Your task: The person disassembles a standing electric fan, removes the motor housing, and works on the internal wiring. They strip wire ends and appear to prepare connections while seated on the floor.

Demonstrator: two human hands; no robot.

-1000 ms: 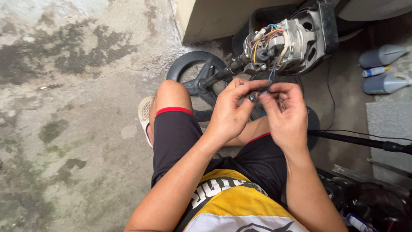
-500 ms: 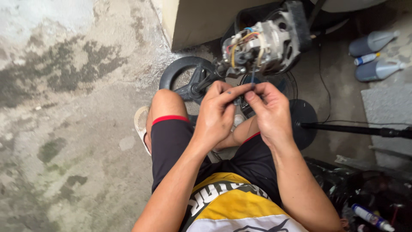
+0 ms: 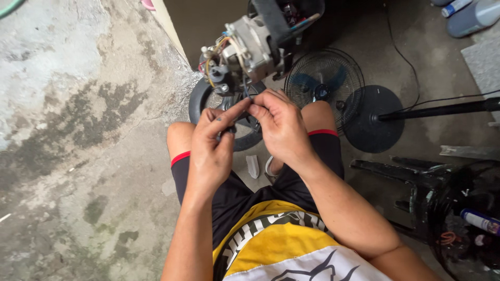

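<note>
The person is sitting on the concrete floor [image 3: 78, 156] with both hands raised in front of an opened fan motor [image 3: 245, 49], whose coloured wires [image 3: 211, 65] are hanging bare from its left end. The left hand [image 3: 211, 151] is curling almost closed, with thumb and forefinger pinching a small dark part [image 3: 225, 124] that is too small to identify. The right hand [image 3: 281, 125] is bending its fingers over the same spot, fingertips meeting the left thumb just below the motor; whether it is gripping anything of its own I cannot tell. From here, I judge the small part to be the likeliest thing to slip: it is being held only at the fingertips, above the knees, and could be dropping onto the rough floor or rolling under the black wheel-shaped piece [image 3: 200, 101] behind the hands. The loose wires are also sitting close to the working fingers and could be getting tugged or snagged. A fan grille [image 3: 323, 83] is lying beside a round black base [image 3: 375, 119] with a pole [image 3: 448, 108] reaching right. At the top right, grey bottles [image 3: 471, 18] are lying on the floor, one with a blue-and-white label [image 3: 454, 7]. At the lower right, a slim can [image 3: 482, 221] with a blue band is lying among dark clutter.
</note>
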